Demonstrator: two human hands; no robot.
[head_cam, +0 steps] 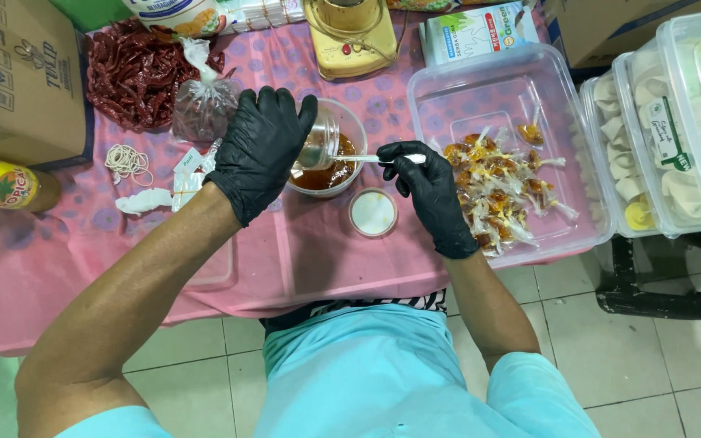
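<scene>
I see a small clear plastic bag held tilted over a clear bowl of red-brown sauce, near the middle of the pink tablecloth. My left hand, in a black glove, has its fingers wrapped around the little bag. My right hand, also gloved in black, pinches a white plastic spoon between thumb and fingers, and the spoon's end reaches into the bag's mouth. Just below the bowl sits a small round lid. To the right is a clear tub with many tied sauce packets inside. To the left lie a tied bag, dried red chilies, rubber bands, a yellow bottle and a cardboard box.
</scene>
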